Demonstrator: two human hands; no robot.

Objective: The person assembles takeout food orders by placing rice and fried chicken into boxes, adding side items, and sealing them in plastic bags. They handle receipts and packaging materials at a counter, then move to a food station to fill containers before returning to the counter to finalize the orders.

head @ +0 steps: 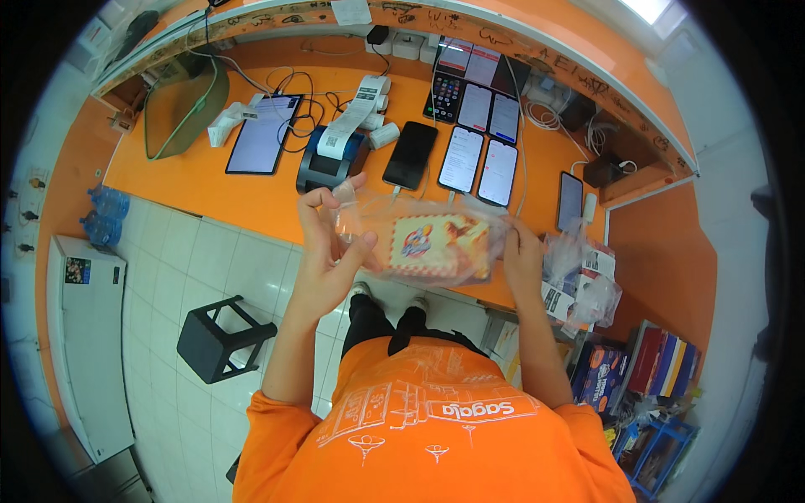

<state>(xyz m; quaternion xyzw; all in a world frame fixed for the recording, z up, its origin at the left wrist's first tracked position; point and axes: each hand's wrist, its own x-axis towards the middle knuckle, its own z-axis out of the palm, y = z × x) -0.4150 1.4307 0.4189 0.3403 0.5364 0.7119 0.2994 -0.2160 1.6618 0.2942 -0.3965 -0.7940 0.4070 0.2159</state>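
A clear plastic bag [358,220] is stretched between my two hands, above the front edge of the orange counter. Inside it lies a printed food box [440,248] in cream and red, with a scalloped border and a logo. My left hand [336,242] grips the bag's left end, thumb in front and fingers behind. On the other side my right hand [522,248] pinches the bag's right end beside the box. Just behind the bag, a black smartphone [410,155] and a receipt printer [332,160] with a long printed strip rest on the counter [201,192].
Several lit phones [461,159] and a tablet [264,135] lie on the counter, with cables among them. At the right edge sit crumpled plastic bags [578,270]. A black stool [220,339] stands on the tiled floor, near a white freezer [91,352]. Shelved boxes [600,377] are low right.
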